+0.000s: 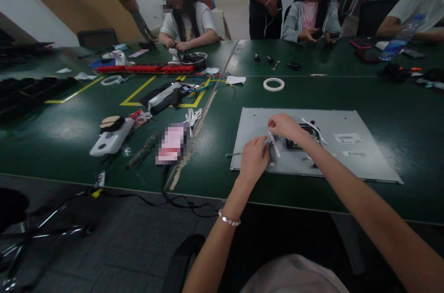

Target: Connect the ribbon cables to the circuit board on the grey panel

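Under the left hand and right hand, a smooth, satin, metal-looking panel; between them, a matt, papery white strip; to their right, 2 paper-like labels; around them, smooth, faintly glossy tabletop.

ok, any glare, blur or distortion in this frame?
In the head view: dim overall, pale glare on the green table, wide-angle stretch toward the edges, blocky pixelation over the pink-screened device, labels on the grey panel unreadable.

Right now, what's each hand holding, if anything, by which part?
The right hand pinches the white strip at its upper end; whether the left hand holds anything is unclear.
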Action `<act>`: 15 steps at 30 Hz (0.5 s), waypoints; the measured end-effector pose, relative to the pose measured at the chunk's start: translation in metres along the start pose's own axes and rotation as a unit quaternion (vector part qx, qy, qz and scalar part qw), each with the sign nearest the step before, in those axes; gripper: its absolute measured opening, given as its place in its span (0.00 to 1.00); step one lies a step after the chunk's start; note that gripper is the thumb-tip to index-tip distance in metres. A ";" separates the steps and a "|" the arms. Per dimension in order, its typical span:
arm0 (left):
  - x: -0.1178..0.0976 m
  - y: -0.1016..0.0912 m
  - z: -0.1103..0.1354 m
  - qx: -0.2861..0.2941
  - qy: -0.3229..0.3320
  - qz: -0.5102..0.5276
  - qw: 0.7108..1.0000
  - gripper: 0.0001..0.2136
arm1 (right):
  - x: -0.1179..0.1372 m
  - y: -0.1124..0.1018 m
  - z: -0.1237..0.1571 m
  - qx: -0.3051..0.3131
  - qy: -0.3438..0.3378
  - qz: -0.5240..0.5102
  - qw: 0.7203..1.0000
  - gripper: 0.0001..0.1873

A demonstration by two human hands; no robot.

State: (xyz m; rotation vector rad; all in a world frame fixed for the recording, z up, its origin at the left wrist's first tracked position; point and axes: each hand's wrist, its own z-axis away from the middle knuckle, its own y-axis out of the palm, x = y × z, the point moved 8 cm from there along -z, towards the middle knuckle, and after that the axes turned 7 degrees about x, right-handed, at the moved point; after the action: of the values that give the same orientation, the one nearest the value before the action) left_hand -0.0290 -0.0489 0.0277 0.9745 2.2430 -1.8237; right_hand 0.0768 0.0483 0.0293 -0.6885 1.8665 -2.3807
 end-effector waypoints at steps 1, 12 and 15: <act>0.000 -0.001 0.000 -0.001 0.000 -0.001 1.000 0.12 | -0.001 -0.002 0.005 -0.008 0.013 0.008 1.000 0.12; -0.005 0.000 0.000 0.018 -0.001 -0.029 0.999 0.08 | 0.014 0.009 0.046 -0.026 0.048 0.089 0.995 0.10; -0.005 0.000 0.000 0.022 0.001 -0.033 0.999 0.08 | 0.019 0.008 0.051 -0.034 0.053 0.099 0.993 0.11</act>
State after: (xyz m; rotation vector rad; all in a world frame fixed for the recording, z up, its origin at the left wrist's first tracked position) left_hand -0.0249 -0.0510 0.0295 0.9201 2.2709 -1.9083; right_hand 0.0766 -0.0061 0.0369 -0.3651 1.9623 -2.2793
